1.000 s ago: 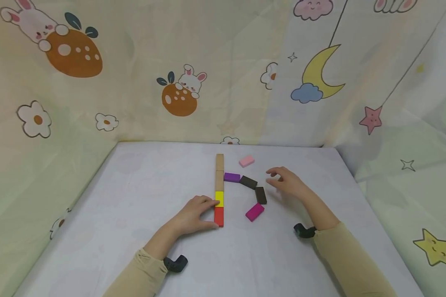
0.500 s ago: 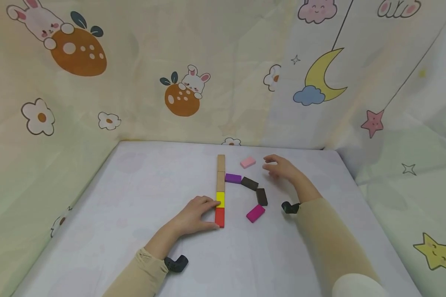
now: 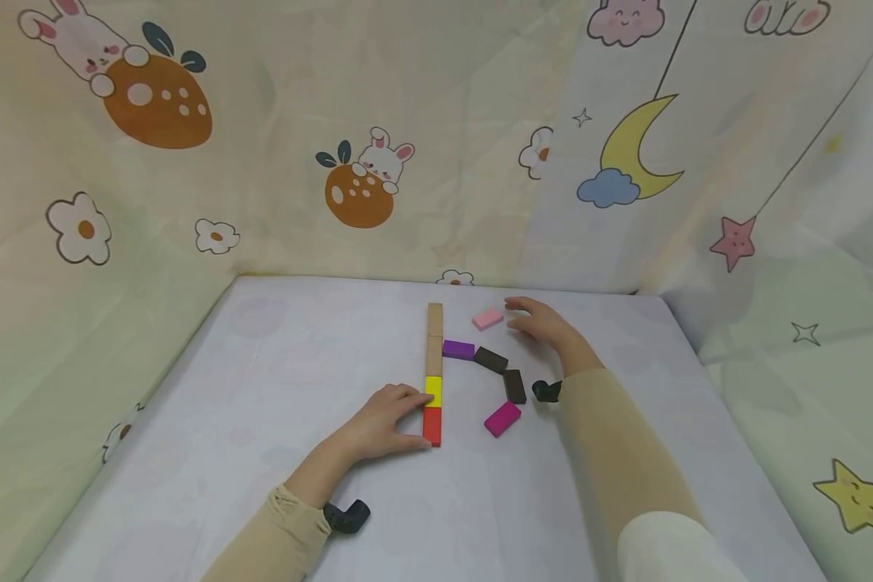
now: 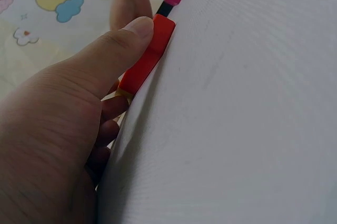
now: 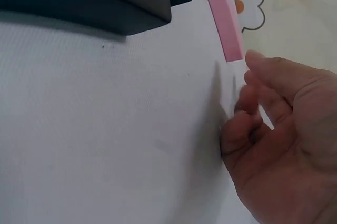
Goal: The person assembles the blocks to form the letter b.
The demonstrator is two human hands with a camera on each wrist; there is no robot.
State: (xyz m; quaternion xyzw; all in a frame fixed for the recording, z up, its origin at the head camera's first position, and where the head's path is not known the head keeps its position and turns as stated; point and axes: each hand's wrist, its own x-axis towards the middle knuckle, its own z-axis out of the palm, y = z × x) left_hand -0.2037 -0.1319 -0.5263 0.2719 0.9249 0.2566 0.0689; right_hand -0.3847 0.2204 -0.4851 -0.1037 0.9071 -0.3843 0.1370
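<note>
My left hand (image 3: pixel 378 426) rests beside a straight row of blocks. Its thumb touches the red block (image 3: pixel 432 428), and its index fingertip lies on the yellow block (image 3: pixel 433 388). Beyond these come two wooden blocks (image 3: pixel 435 356). My right hand (image 3: pixel 547 325) is just right of the pink block (image 3: pixel 488 318), fingers spread and holding nothing. In the right wrist view, thumb and fingers are apart from the pink block (image 5: pixel 226 25). A purple block (image 3: pixel 459 349), two dark blocks (image 3: pixel 491 360) and a magenta block (image 3: pixel 503 419) curve out from the row.
All the blocks lie on a white-covered table (image 3: pixel 298 339). A patterned cloth (image 3: pixel 262 121) stands behind the table and along its sides. Black wrist cameras (image 3: pixel 347 517) are worn on both forearms, over beige sleeves.
My right hand has moved forward and to the left, from beside the dark blocks to the pink block. The left hand stays on the row, and the view has shifted slightly.
</note>
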